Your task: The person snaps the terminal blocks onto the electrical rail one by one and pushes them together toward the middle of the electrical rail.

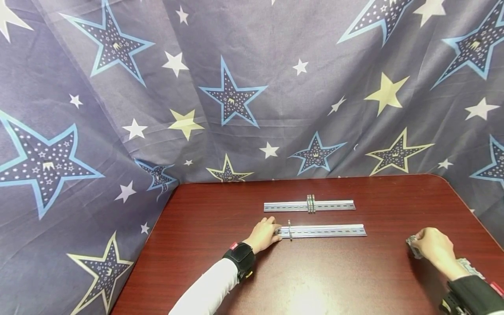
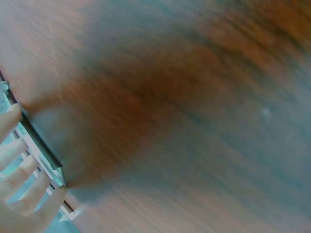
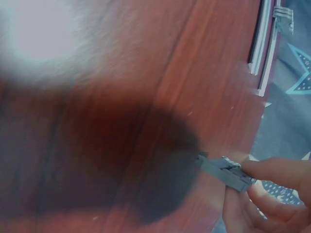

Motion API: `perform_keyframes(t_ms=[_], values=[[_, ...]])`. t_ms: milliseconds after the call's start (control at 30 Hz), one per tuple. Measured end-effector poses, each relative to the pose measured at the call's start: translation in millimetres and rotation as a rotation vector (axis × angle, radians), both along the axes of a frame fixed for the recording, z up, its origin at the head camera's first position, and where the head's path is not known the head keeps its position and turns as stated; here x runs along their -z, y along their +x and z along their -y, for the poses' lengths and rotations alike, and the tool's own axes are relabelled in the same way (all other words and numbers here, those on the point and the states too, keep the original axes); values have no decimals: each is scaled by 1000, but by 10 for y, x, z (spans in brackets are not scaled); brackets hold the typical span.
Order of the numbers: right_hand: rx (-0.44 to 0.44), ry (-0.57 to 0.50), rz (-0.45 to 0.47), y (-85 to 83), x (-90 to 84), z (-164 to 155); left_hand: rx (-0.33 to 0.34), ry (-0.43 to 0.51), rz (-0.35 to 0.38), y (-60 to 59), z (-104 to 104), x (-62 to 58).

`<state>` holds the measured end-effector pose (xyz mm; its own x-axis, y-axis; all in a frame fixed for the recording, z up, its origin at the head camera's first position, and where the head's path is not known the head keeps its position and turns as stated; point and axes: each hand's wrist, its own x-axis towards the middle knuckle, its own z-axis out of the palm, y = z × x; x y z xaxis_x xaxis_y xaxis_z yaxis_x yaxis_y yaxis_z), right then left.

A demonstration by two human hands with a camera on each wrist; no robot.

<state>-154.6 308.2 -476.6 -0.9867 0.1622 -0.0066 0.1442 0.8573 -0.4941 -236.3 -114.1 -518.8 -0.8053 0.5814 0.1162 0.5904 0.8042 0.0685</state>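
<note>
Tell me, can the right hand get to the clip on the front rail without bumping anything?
Probably yes. The right hand pinches a grey clip, but only bare table lies between it and the rail clip.

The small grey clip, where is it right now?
The small grey clip is pinched in the right hand at the table's right side in the head view, right of the near metal rail, whose left end the left hand holds.

Your head view: bright, even, sharp; soft glare on table (image 1: 315,297) near edge. Both wrist views blurred; right wrist: white glare top left, dark shadow centre.
</note>
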Motion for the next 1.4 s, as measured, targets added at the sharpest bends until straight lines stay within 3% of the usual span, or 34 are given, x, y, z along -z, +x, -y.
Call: perform_keyframes(t_ms=[167, 667, 967, 1400], values=[[-38, -7, 9, -48, -54, 102, -32, 15, 47, -20, -19, -15], [-101, -50, 4, -223, -168, 521, -20, -1, 90, -63, -49, -67], [-143, -61, -47, -319, -174, 785, 30, -31, 70, -103, -70, -86], [-170, -91, -84, -435, -284, 1147, 4, -56, 79, -95, -93, -118]])
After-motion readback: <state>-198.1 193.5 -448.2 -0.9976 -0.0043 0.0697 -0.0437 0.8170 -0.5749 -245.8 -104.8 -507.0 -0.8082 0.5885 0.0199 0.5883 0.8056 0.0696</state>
